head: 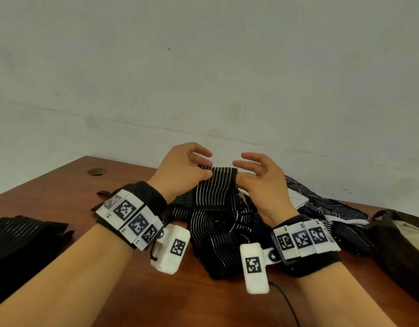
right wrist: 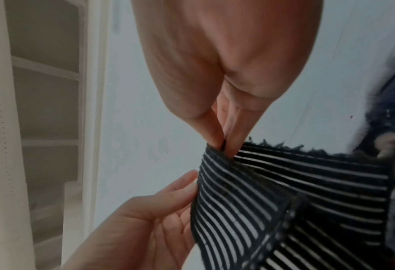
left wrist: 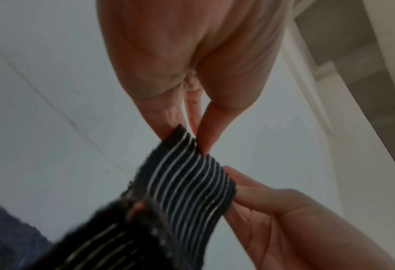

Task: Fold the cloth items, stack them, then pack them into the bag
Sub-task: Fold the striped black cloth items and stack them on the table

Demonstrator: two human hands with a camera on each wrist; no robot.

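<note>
A black cloth with thin white stripes (head: 215, 192) is lifted by its top edge over the wooden table (head: 69, 192). My left hand (head: 192, 166) pinches the left top corner between thumb and forefinger, its other fingers spread. My right hand (head: 255, 173) pinches the right top corner the same way. The left wrist view shows my left hand (left wrist: 191, 138) nipping the striped cloth (left wrist: 191, 182). In the right wrist view my right hand (right wrist: 224, 146) nips the striped cloth (right wrist: 284, 191). The cloth's lower part hangs onto a heap of dark cloths (head: 321, 208).
A folded black striped cloth (head: 21, 239) lies at the left edge of the table. A dark brown bag (head: 399, 244) with a pale lining sits at the right. A round hole (head: 97, 171) is in the table's far left. A pale wall stands behind.
</note>
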